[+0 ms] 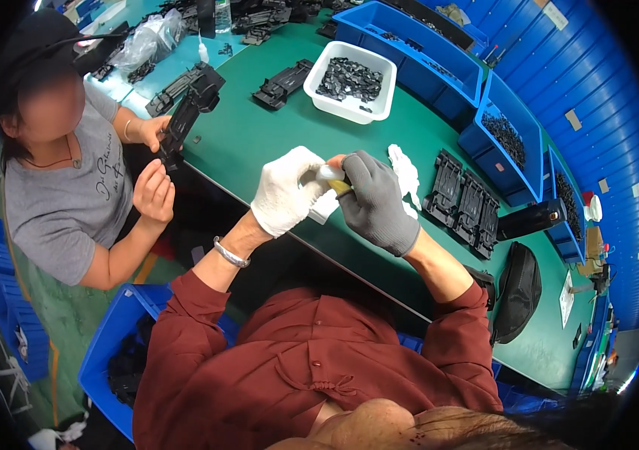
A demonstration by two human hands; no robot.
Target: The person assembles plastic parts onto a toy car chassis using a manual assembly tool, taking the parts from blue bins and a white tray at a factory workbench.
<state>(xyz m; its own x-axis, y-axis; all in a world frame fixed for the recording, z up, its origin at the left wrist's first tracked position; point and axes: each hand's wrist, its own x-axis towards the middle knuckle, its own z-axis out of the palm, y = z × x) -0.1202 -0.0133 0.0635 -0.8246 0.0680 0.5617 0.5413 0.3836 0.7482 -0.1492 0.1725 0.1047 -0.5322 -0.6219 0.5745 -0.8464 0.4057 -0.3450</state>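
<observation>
At the left, a co-worker (72, 172) holds a long black moulded plastic part (184, 116) out over the table edge; a stray elbow between the two people could, I judge, knock it loose.

Next comes the person's left hand (285, 191), in a white knit glove, its thumb and fingers curled in to pinch a small white-and-yellow item (339, 184). That item sits between both hands, above the near edge of the green table (259, 142); its kind is too small to tell. Slick knit fabric and a fingertip hold could let it slip and drop to the floor. A white block (324, 211) just below might be nudged by the same fumble.

Farther off, the white tub (387, 90) of small black pieces would probably spill if bumped.

The right hand (379, 202), grey-gloved, pinches the item's right side; exact finger contact is partly hidden. To its right, a crumpled white glove (407, 172) and black moulded frames (462, 201) could be swept aside by a wide forearm swing.
</observation>
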